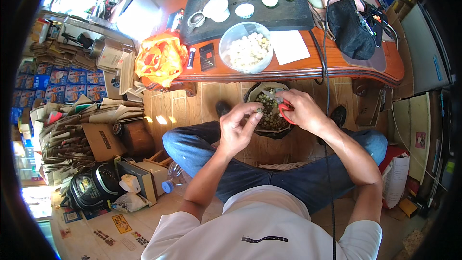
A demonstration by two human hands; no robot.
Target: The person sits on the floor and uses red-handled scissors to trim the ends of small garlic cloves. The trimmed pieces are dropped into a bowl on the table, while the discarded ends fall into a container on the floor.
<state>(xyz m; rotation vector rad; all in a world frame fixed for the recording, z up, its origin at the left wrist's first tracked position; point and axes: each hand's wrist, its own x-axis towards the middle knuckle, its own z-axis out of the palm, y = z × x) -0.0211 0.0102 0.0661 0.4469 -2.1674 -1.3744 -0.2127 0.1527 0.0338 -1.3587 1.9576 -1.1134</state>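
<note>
Between the thumb and index finger of my left hand (239, 124) is a small greenish-brown round piece (260, 109). Its exact kind is hard to make out. My right hand (302, 110) grips red-handled scissors (286, 110), whose metal end points left, towards the far rim. Both hands are above a dark-rimmed bin (276, 134) on the floor between my feet, with many small pale and brown bits (271, 117) inside. Beyond it, at the table's near edge, a translucent plastic bowl (224, 52) contains many peeled whitish round pieces (249, 50).
The red-brown wooden table (231, 76) also bears a black tea tray (216, 29) with white cups, an orange plastic bag (158, 57), a white paper sheet (290, 47) and a black mesh bag (350, 30). A dark cable (327, 115) hangs near my right arm. Folded cardboard (72, 141) is stacked left.
</note>
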